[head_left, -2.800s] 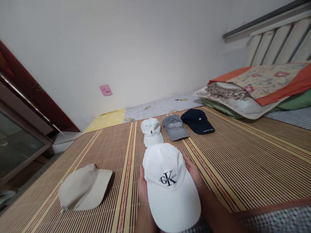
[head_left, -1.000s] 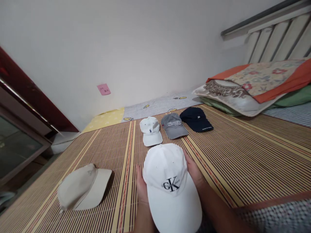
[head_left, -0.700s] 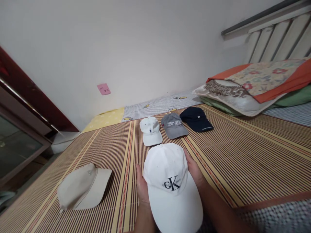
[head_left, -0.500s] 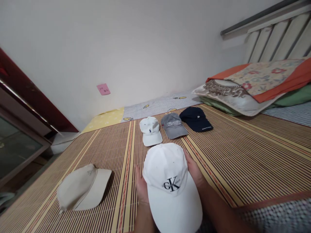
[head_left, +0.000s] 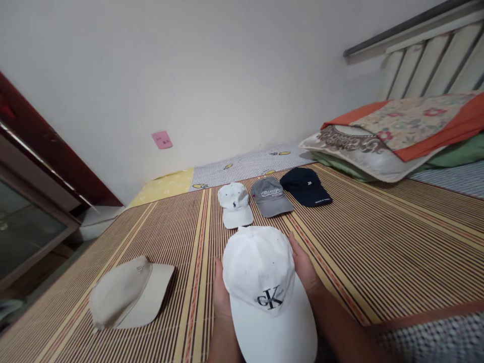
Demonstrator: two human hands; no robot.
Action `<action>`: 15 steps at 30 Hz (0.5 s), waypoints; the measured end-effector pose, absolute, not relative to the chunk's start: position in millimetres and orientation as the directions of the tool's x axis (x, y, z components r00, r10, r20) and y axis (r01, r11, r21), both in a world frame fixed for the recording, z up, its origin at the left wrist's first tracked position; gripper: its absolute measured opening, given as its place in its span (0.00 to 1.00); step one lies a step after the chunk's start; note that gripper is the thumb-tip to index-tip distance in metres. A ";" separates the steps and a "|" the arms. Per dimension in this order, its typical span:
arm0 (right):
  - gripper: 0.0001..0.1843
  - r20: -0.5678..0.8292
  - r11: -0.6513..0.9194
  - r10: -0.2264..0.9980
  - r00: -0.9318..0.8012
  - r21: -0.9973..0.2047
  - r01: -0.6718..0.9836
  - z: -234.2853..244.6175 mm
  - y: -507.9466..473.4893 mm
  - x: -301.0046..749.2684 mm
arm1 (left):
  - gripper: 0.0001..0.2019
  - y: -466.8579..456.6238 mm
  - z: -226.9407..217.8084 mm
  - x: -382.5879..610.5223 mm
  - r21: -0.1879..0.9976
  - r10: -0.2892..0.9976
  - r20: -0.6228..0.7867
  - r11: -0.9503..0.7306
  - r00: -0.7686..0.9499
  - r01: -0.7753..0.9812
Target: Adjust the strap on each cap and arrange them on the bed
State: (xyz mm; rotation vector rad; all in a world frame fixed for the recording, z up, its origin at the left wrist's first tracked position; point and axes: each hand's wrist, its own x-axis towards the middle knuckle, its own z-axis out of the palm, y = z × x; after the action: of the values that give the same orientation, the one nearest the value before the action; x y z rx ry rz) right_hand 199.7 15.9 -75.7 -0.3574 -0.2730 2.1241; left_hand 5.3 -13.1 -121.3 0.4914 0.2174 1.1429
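Observation:
Between my two hands is a white baseball cap (head_left: 260,262) with dark "CK" lettering, its brim pointing toward me. My left hand (head_left: 222,292) grips its left side, thumb showing and the other fingers hidden beneath. On the other side my right hand (head_left: 304,264) holds the crown, with most fingers out of sight behind it. Beyond it, a smaller-looking white cap (head_left: 235,204), a grey cap (head_left: 270,196) and a navy cap (head_left: 306,186) lie in a row on the striped mat (head_left: 181,242). A beige cap (head_left: 128,292) rests apart at the left, brim to the right.
Pillows with an orange floral cover (head_left: 412,121) are piled at the back right, below a radiator (head_left: 434,65). A pink note (head_left: 162,140) is stuck to the white wall (head_left: 227,75). At the far left stands a glass-fronted cabinet (head_left: 30,227).
The held white cap has tilted slightly and shifted a little down and right, with both hands still on it. The other caps stay put.

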 end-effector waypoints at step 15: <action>0.34 -0.131 -0.560 0.823 -0.553 -0.355 -0.748 -79.9 12.2 200.0 | 0.43 -23.3 -105.6 4.5 0.468 0.910 0.123 0.298 0.395 -0.832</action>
State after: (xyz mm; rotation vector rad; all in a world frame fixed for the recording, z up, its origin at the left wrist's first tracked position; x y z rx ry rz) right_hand 200.0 12.2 -79.9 -0.3527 -0.3216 2.1545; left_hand 4.5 -23.3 -105.6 0.5054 0.1781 1.1654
